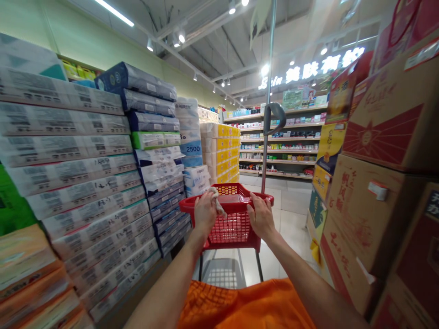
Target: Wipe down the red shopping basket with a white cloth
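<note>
"What do we have nearest us?"

"Orange fabric (247, 304) at the bottom edge, with our two bare forearms reaching forward on either side of it."

"And our hands?"

"Both on the cart (233, 233), the red one straight ahead. Our left hand (205, 210) is curled over the near rim, with a pale cloth (219, 204) bunched against its inner side. Our right hand (262, 214) is clasped over the same rim, near the right corner, thumb toward the middle."

"Anything in the cart?"

"We can't tell; the near wall and our hands hide much of it."

"What stands beside us?"

"On our left, orange packs (27, 274) low down, then tall stacks of white packs (85, 178) and blue packs (151, 87). On our right, piled boxes (373, 219). Pale floor (290, 233) runs between."

"And that pole (266, 155)?"

"It rises at the cart's right side, a grey loop (280, 119) partway up. We can't see how its foot is fixed."

"Farther off?"

"Past the blue packs, yellow packs (224, 146); then loaded shelves (284, 174) under a lit sign (312, 68)."
</note>
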A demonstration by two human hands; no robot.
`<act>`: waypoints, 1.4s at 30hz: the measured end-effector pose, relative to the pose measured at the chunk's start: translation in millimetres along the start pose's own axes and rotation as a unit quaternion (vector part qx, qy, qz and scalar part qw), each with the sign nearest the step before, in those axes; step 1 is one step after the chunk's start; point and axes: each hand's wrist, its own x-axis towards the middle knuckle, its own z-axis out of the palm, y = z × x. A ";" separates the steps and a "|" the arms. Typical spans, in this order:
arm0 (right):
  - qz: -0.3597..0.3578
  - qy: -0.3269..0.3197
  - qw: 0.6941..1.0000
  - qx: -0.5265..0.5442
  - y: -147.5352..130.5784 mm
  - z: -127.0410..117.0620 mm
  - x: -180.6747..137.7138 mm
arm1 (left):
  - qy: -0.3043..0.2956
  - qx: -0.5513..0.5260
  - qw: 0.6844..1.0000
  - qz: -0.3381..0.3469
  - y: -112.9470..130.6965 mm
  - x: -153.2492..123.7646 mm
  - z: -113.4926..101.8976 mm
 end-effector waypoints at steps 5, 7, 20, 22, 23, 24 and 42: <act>-0.023 -0.004 1.000 -0.011 -1.8 -0.6 -2.3 | -0.045 -0.006 0.988 0.149 57.4 -5.6 24.6; -0.024 -0.011 1.000 -0.014 0.2 -3.0 -2.2 | -0.044 0.000 0.987 0.156 59.8 -10.5 26.1; -0.028 -0.015 0.999 -0.027 0.8 -4.1 -3.7 | -0.035 0.003 0.990 0.139 48.7 -12.4 18.1; -0.032 -0.017 0.999 -0.032 3.3 -6.6 -3.4 | -0.043 -0.002 0.987 0.156 59.9 -12.4 22.7; -0.032 -0.016 0.999 -0.035 4.8 -7.7 -3.2 | -0.044 -0.002 0.987 0.153 58.0 -12.5 21.9; -0.032 -0.012 0.999 -0.037 6.4 -8.4 -3.0 | -0.043 -0.002 0.989 0.144 51.4 -12.6 19.0; -0.042 0.006 0.999 -0.033 8.2 -6.2 -6.0 | -0.029 0.012 0.993 0.114 21.8 -10.7 6.1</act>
